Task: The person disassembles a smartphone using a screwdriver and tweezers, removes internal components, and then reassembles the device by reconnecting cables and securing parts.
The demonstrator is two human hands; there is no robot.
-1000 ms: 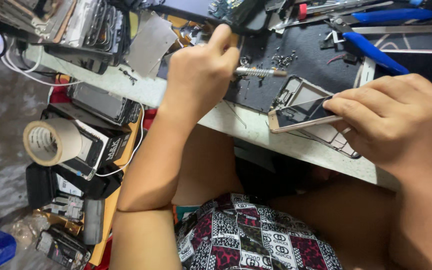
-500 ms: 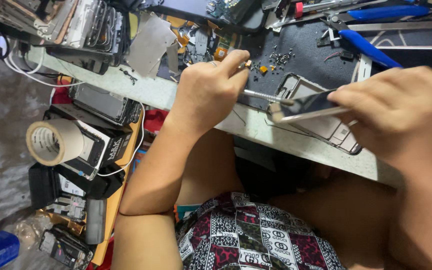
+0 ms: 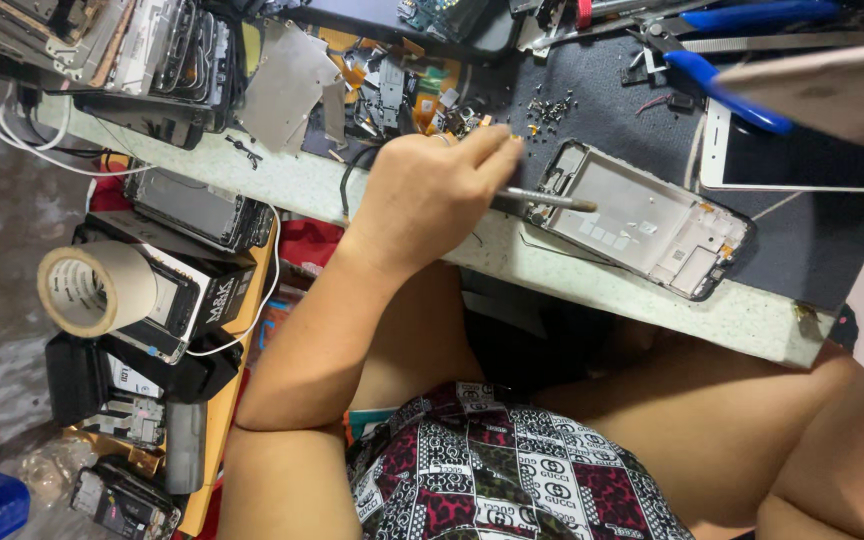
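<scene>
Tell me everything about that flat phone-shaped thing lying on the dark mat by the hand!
It is an opened phone frame, a long rectangle with rounded corners and a dark rim. Its inside looks like pale grey metal, with small cut-outs and a little orange bit near the lower right corner. It lies flat and slanted on the dark mat, near the edge of the speckled worktop. The left hand holds a thin metal tool whose tip reaches over the frame's upper left end.

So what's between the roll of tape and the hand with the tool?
In the head view, black phones and boxes are piled beside the tape roll; a phone and table edge come before the left hand.
</scene>
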